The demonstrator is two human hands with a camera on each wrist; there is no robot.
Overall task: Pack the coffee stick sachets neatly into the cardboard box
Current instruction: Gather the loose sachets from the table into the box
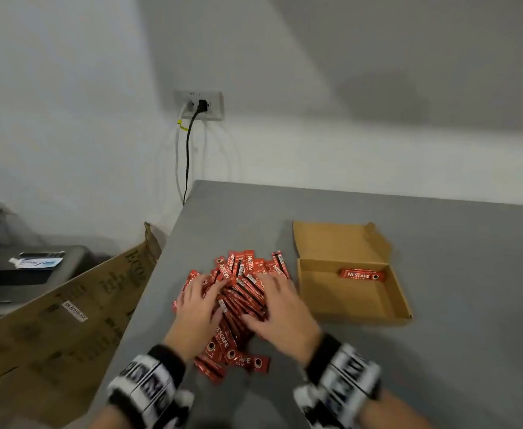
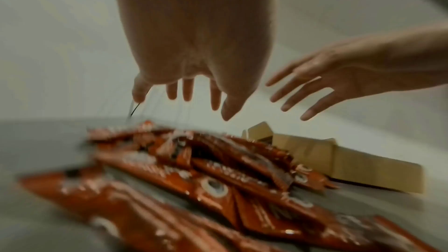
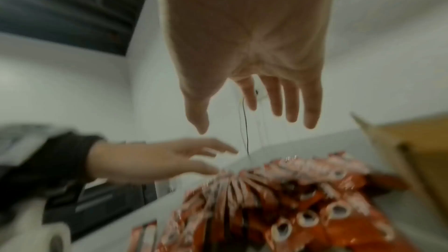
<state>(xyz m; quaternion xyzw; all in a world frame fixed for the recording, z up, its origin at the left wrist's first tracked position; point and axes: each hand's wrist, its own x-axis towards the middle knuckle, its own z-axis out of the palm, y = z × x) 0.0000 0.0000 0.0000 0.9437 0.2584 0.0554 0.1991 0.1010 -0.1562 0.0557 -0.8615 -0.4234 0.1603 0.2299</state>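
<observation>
Both of my wrists, each strapped with a black-and-white band, enter at the bottom of the head view. My left hand [image 1: 199,308] and my right hand [image 1: 280,308] are spread palm-down over the pile of coffee stick sachets [image 1: 238,292], side by side but apart from each other, with a strip of red sachets showing between them. From above, the fingers appear to lie on the sachets; in both wrist views the fingers hang straight and splayed just above the pile, so I cannot tell whether they press on it. Neither hand grips a sachet.

Sachet pile: red sticks, loosely heaped and crossing one another at many angles, lying on the grey table [image 1: 439,351] near its left edge; a few sticks trail out of the heap towards me.

Cardboard box [image 1: 351,311]: shallow, brown, open, just to the right of the pile and not touching my hands. Its lid [image 1: 334,239] is folded back flat on the far side. Contents: one single sachet [image 1: 362,274], lying flat, label up, along the far wall of the tray towards the right corner. The rest of the tray floor is bare cardboard.

Flattened printed carton [image 1: 68,320]: leans against the table's left edge.

Wall socket [image 1: 199,105]: on the white wall beyond the table, with a black and a white cable hanging down.
</observation>
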